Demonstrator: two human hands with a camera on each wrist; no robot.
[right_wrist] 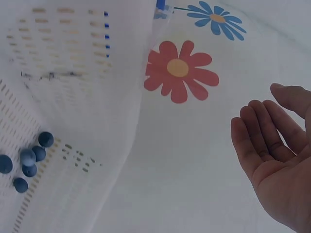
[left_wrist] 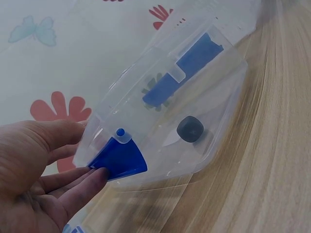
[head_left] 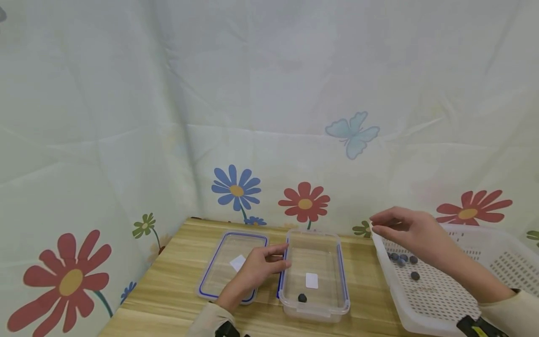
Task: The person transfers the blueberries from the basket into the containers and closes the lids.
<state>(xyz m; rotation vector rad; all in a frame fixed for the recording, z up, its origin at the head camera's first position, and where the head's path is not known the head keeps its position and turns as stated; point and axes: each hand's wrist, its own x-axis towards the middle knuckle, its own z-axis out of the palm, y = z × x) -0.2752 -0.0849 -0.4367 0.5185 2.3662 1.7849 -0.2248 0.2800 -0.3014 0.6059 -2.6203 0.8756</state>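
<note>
- A clear container (head_left: 316, 257) stands on the table between the two hands, its open top facing up and its long sides running away from the person.
- One dark round berry (head_left: 302, 297) lies on the container's floor at the near end, towards the left side; it is to the right of the left hand and apart from its fingers.
- A white label (head_left: 311, 280) shows in the container, just beyond the berry and a little to its right.
- The left hand (head_left: 254, 269) is at the container's left side, fingers loosely extended and touching it; in the left wrist view one fingertip rests on a blue latch (left_wrist: 124, 160).
- The right hand (head_left: 414, 231) is raised to the right of the container, well apart from it; in the head view it appears over the far left part of the basket. Its fingers bend gently, thumb apart, and the palm seen in the right wrist view holds nothing.
- A white perforated basket (head_left: 393, 292) stands right of the container, with several berries (right_wrist: 27, 158) grouped together inside, below the right hand.
- A clear lid (head_left: 223, 257) edged in blue lies flat left of the container, partly beneath the left hand in the head view, with a white sticker (head_left: 237, 263).
- The wood-grain table (head_left: 156, 290) meets a pale curtain (head_left: 273, 70) printed with flowers and a blue butterfly (head_left: 354, 135).
</note>
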